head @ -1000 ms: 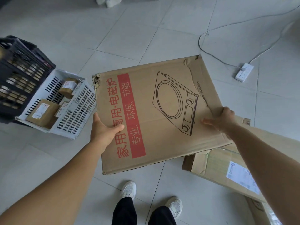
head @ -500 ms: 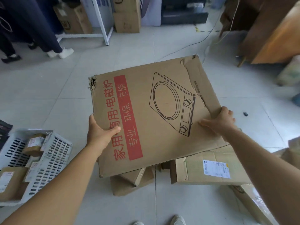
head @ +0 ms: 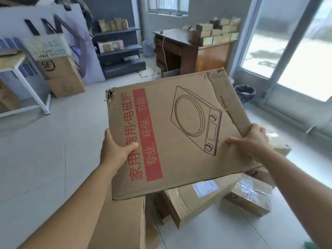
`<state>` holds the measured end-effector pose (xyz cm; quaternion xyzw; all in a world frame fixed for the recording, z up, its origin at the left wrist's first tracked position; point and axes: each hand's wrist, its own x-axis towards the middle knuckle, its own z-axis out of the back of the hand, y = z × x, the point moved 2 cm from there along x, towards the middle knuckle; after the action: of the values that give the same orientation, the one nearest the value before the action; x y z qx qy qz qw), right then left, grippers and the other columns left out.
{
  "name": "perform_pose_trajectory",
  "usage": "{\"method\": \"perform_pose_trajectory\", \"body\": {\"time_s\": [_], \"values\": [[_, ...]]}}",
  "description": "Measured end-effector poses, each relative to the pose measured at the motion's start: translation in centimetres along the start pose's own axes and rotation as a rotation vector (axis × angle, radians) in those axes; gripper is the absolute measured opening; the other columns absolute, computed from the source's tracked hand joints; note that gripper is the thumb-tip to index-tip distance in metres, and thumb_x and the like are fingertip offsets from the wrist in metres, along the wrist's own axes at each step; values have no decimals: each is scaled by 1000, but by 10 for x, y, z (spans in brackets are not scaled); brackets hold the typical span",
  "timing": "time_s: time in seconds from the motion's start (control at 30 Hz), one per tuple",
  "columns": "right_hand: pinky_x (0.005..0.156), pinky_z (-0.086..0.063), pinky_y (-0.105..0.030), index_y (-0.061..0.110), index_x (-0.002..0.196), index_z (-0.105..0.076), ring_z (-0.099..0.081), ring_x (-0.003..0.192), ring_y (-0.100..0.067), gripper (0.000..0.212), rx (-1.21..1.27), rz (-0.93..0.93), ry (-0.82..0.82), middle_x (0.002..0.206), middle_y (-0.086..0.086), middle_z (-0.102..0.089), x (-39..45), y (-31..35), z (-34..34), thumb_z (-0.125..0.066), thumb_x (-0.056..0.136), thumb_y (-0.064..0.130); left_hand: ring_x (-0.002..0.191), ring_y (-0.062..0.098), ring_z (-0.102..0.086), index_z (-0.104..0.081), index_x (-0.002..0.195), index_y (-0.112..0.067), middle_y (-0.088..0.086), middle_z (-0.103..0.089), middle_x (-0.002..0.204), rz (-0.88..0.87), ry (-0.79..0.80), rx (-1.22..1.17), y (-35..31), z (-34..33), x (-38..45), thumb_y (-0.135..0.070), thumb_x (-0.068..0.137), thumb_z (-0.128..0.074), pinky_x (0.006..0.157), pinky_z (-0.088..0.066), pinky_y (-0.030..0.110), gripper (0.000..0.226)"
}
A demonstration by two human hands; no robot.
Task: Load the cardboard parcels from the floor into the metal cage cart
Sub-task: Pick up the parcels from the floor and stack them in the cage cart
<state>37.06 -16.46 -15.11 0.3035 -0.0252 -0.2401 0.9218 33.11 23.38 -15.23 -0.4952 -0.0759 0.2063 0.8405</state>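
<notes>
Cardboard fills the middle of the frame: a broad, flat carton [head: 179, 133] with a red band of printed characters and a line drawing of a cooktop, its upper left corner torn and frayed, held off the floor by both hands. The left hand [head: 115, 151] grips its left edge, thumb lying across the printed face; the right hand [head: 251, 139] clamps the right edge, thumb on top and fingers curled around the rim. Below it, in the lower centre and lower right, more cardboard parcels [head: 194, 198] lie on the pale tiled floor [head: 45, 159], one with a white label, one [head: 251, 196] wrapped in glossy tape. At the upper left a white slotted plastic basket [head: 46, 45] sits above a tall brown box [head: 61, 76]; what it holds cannot be made out. Small brown packages are stacked on a dark wooden counter [head: 188, 53] at the upper right and on dark shelves [head: 118, 45] at the top centre. A dark bin [head: 245, 92] with a liner stands by the glass door at the right. Compared with half a second ago, the view has tilted up: the white crate of small parcels at the lower left is gone from sight and the far wall, shelves and windows now show, while the grip on the carton is unchanged. No cage cart is visible.
</notes>
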Motion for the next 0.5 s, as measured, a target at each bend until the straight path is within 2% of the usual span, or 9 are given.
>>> {"method": "perform_pose_trajectory", "body": {"time_s": [0.1,0.2,0.5], "values": [[103,-37,-50,10,130,-38,-40,125,-37,91,6,-58,-82,132,-15,-41,-10,-27,45,-83,64,53,92,18,-65,-39,121,-30,-7,-63,108,-73,83,-23,-33,-26,-4,-30,73,-82,80,-54,41,65],[104,-36,-52,10,134,-36,-39,126,-36,95,5,-116,-148,135,-14,-40,-20,-56,87,-83,64,54,88,15,-64,-40,118,-30,-7,-63,107,-136,166,-38,-64,-56,-12,-30,73,-83,76,-52,37,62],[104,-38,-52,8,135,-36,-39,127,-37,101,22,-306,-346,136,-16,-41,-45,-163,201,-82,61,59,93,21,-65,-42,119,-28,-3,-64,111,-308,403,-47,-163,-167,-61,-32,70,-84,84,-55,47,65]]}}
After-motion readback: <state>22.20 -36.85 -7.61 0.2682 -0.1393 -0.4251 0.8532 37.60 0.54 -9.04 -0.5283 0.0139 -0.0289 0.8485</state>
